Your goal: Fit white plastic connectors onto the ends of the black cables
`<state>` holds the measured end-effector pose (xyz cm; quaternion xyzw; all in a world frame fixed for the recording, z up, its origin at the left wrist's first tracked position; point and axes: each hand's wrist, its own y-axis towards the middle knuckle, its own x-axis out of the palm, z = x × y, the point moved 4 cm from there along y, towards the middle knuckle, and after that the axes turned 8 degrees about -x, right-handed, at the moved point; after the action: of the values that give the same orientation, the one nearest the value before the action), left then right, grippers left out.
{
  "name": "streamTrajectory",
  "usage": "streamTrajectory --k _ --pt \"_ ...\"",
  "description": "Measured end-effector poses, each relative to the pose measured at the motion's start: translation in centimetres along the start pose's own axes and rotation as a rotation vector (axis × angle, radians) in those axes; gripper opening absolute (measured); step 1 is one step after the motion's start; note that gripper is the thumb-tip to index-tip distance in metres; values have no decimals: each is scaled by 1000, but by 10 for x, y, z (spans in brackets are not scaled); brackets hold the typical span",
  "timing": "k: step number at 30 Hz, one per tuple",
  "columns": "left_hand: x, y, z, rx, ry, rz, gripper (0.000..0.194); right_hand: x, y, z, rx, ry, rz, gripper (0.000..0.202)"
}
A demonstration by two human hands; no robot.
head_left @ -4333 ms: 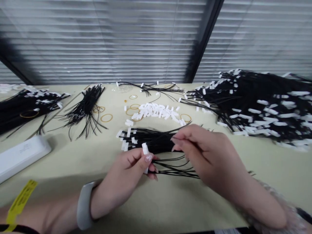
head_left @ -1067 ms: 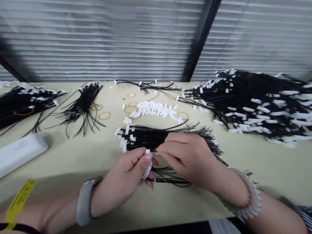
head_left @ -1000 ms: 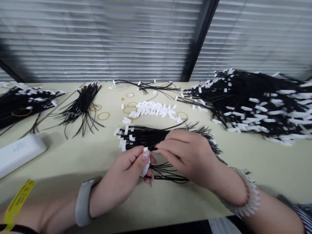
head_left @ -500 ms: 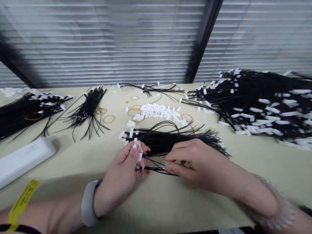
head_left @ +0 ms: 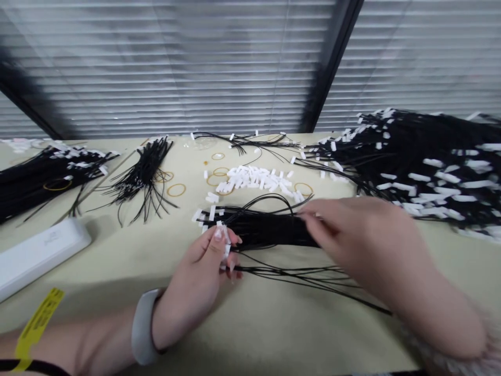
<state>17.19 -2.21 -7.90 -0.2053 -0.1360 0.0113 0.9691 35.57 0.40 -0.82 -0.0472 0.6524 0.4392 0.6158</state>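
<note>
My left hand (head_left: 201,266) is closed around the white tabbed ends (head_left: 226,251) of several thin black wires (head_left: 282,271), which trail off to the right under my other arm. Just behind it, a thicker bundle of black wires (head_left: 266,230) lies on the table, white tabs at its left end and a few strands looping up. My right hand (head_left: 364,237) reaches over the right part of that bundle. Its thumb and fingertips are pinched together at the upper strands; whatever sits between them is too small and blurred to make out.
Loose white tabs (head_left: 254,178) are heaped behind the bundle, among yellow rubber bands (head_left: 176,190). A large pile of tabbed black wires (head_left: 422,151) fills the right. More wire bundles (head_left: 144,167) and a white oblong device (head_left: 43,256) lie left. Window blinds (head_left: 219,68) rise behind the table.
My right hand has moved right and away from me, off the wires held in my left hand and onto the bundle behind. My left hand keeps its grip, nearly still.
</note>
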Motion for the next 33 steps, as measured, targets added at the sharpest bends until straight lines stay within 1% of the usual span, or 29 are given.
streamTrajectory --k 1,2,3,5,6,7,8,9,10,12,13,15,16,17,19,22,28,33 --pt "0 0 0 -6 -11 13 28 -9 -1 5 73 -20 108 12" --pt "0 1 0 -9 -16 23 29 -18 -1 9 148 19 221 13" --pt "0 1 1 -11 -11 30 29 -26 -2 13 223 129 328 19" --pt "0 1 0 -9 20 21 29 -36 -3 17 363 516 534 27" --pt "1 1 0 -5 40 14 30 -36 -3 19 429 726 624 26" --pt "1 0 0 -3 61 8 32 -35 -3 20 487 903 688 24" --pt "2 0 0 -2 78 5 33 -33 -3 20 528 1030 731 22" --pt "2 -1 0 2 92 5 35 -30 -3 19 537 1111 732 22" --pt "2 -1 0 5 103 6 37 -26 -2 17 520 1151 689 25" --pt "3 -1 0 18 118 7 38 -18 1 9 427 1127 498 35" --pt "3 -2 0 25 124 5 38 -15 2 3 358 1068 385 35" --pt "4 -2 0 29 135 3 38 -8 4 -11 224 905 209 22" --pt "4 -2 1 25 142 2 38 -5 5 -17 171 830 158 13" --pt "5 -2 1 16 149 -2 39 -2 6 -22 129 774 127 11" --pt "6 -3 1 4 173 -6 38 3 7 -28 91 710 92 12" --pt "7 -4 1 1 204 -21 37 9 8 -30 99 663 93 13" --pt "6 -4 -1 25 238 -82 35 15 9 -31 76 660 102 13" --pt "6 -4 -1 33 263 -101 32 17 9 -32 69 631 96 13"
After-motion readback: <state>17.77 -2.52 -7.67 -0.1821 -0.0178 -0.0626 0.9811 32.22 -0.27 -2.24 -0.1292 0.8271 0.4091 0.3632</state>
